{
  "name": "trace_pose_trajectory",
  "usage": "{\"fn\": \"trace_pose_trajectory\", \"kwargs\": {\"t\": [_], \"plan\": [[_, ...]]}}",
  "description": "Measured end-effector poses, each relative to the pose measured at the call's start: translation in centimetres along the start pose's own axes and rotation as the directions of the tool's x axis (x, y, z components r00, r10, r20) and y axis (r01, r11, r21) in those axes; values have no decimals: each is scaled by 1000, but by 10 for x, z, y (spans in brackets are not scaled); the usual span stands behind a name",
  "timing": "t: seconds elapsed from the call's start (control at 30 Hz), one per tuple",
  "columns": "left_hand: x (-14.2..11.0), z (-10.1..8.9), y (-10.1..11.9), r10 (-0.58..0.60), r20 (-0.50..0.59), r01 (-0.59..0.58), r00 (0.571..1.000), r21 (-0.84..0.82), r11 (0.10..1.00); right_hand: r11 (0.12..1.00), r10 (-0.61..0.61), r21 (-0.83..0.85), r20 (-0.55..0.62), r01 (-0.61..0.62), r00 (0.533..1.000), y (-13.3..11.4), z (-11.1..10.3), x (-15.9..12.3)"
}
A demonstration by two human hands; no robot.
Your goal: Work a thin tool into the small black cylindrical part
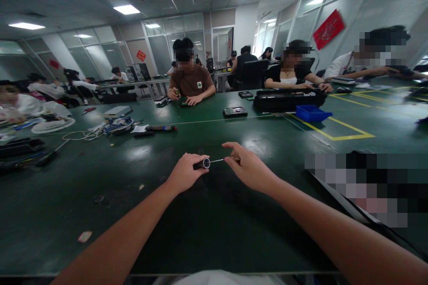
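Over the middle of the green table, my left hand [187, 170] is closed around a small dark cylindrical part [206, 163] with a pale ring at its end, which faces me. My right hand [249, 167] grips the handle of a screwdriver [217, 160], its thin metal shaft pointing left. The shaft's tip meets or lies just beside the ringed end; I cannot tell which. My right index finger is raised off the handle, while the thumb and other fingers stay around it. Most of the cylinder is hidden by my left fingers.
A blue tray [312, 114], a black casing [289, 99] and a drive-like device [235, 111] lie ahead. Bundled cables [117, 125] and a dark pen-shaped tool [160, 128] lie to the left. Co-workers sit across the table. A blurred-out object [364, 187] is at right.
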State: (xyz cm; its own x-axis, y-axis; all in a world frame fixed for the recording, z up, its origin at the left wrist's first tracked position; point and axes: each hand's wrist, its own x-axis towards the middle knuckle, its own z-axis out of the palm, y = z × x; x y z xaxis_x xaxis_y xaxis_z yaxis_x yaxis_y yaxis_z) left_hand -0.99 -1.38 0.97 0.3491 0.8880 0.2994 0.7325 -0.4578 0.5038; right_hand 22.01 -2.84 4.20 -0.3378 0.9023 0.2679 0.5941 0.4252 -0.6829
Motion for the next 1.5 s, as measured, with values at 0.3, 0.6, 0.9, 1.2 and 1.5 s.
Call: {"fn": "trace_pose_trajectory", "kwargs": {"t": [0.3, 0.6, 0.9, 1.2, 1.5], "plan": [[0, -2, 0, -29, -9, 29, 1000, -1, 1000, 998, 59, -6, 30, -59, 998, 7, 1, 3], [0, -2, 1, -30, 18, 30, 999, 23, 999, 997, -43, 57, 7, 43, 999, 1, 1, -1], [0, -3, 4, -30, 15, 30, 999, 14, 999, 1000, -2, 23, 17, 2, 1000, 1, 2, 0], [0, -2, 1, -26, 12, 26, 1000, 11, 1000, 997, 28, 69, 14, -29, 1000, -1, 1, -1], [0, -1, 3, -24, 11, 24, 1000, -4, 1000, 993, 4, 114, -89, 6, 996, 1, 5, -2]]}}
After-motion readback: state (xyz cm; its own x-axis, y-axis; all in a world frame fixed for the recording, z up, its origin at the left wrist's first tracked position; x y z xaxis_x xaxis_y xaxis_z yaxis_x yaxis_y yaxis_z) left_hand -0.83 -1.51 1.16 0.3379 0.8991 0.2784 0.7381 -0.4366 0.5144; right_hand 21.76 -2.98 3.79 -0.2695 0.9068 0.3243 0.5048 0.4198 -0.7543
